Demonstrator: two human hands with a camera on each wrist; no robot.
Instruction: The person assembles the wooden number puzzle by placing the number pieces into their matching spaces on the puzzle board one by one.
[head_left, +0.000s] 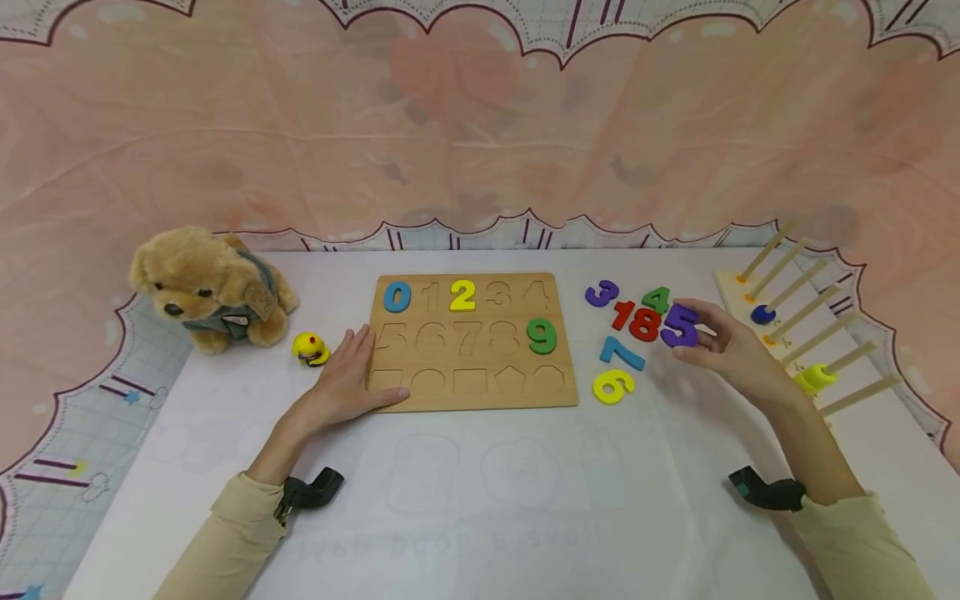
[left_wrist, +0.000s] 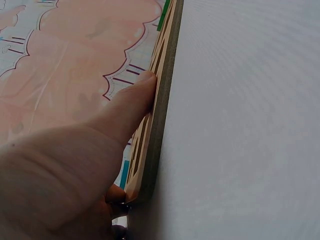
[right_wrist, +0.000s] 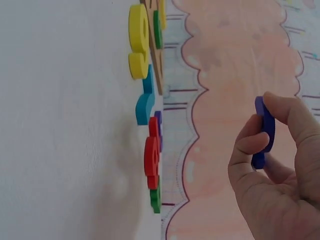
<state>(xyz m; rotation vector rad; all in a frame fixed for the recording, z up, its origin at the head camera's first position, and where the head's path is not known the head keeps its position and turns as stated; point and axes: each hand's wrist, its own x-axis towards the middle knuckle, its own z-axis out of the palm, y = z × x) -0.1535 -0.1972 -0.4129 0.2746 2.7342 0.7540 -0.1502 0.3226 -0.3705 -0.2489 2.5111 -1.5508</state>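
Note:
My right hand (head_left: 731, 354) pinches a purple number 5 (head_left: 680, 326) between thumb and fingers, and the right wrist view shows this purple piece (right_wrist: 266, 130) raised off the table. My left hand (head_left: 347, 379) rests on the left edge of the wooden number board (head_left: 450, 400), its thumb (left_wrist: 137, 97) lying along the front edge. In the board sit a blue 0 (head_left: 397, 297), a yellow 2 (head_left: 463, 295) and a green 9 (head_left: 542, 336); its other recesses show bare wood. Right of it lie a purple 3 (head_left: 602, 293), red 1 (head_left: 623, 315), red 8 (head_left: 645, 325), green 4 (head_left: 656, 300), blue 7 (head_left: 622, 353) and yellow 6 (head_left: 613, 387).
A plush dog (head_left: 213, 292) sits at the table's back left, with a small yellow toy (head_left: 311, 349) between it and my left hand. Along the right side stands a wooden peg rack (head_left: 727, 287) bearing a blue bead (head_left: 762, 314) and yellow rings (head_left: 815, 379). A patterned cloth (head_left: 480, 150) hangs behind.

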